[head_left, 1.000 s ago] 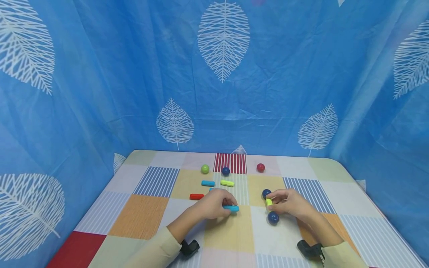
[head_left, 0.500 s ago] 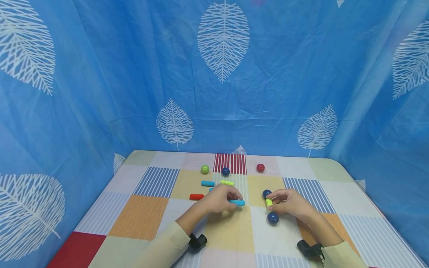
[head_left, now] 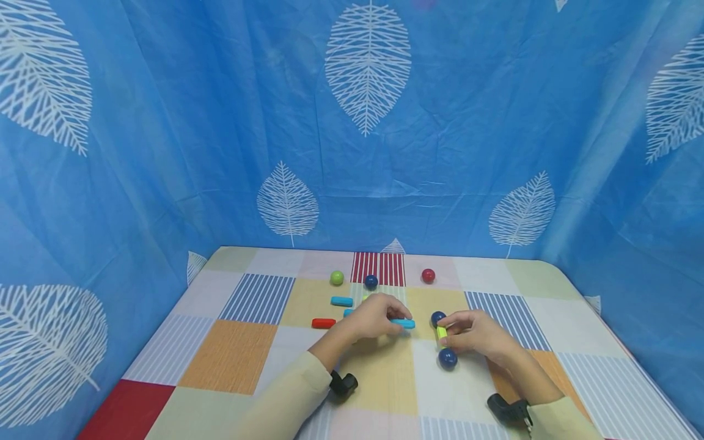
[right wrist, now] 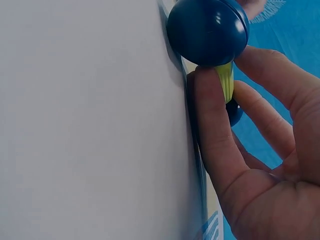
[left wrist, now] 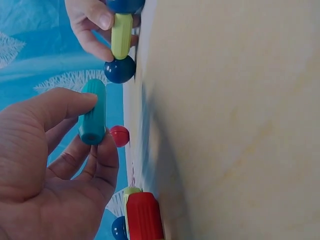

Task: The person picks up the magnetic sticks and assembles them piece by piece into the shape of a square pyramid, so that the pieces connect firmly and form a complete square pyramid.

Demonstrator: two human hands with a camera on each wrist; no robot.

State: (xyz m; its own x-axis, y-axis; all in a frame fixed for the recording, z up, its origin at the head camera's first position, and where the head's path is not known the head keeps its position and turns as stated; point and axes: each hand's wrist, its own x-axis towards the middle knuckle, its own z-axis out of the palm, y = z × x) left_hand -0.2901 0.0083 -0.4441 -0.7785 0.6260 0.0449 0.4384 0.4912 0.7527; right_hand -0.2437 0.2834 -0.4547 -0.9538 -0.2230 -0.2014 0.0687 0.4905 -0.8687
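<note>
In the head view my left hand pinches a light blue rod between thumb and fingers. The left wrist view shows the grooved sides of this rod and a recess in its near end. To the right, my right hand grips a yellow-green rod that has a dark blue ball at each end. The far ball sits just beyond the fingertips, the near ball just below them. A gap separates the light blue rod from this ball-and-rod piece in the left wrist view.
A green ball, a dark blue ball and a red ball lie at the back. Near the left hand are a blue rod and a red rod. That hand partly hides other rods. A blue curtain surrounds the table.
My left hand has moved right and farther from me with the light blue rod, coming closer to the ball-and-rod piece and covering most of a yellow rod. My right hand has stayed in place.
</note>
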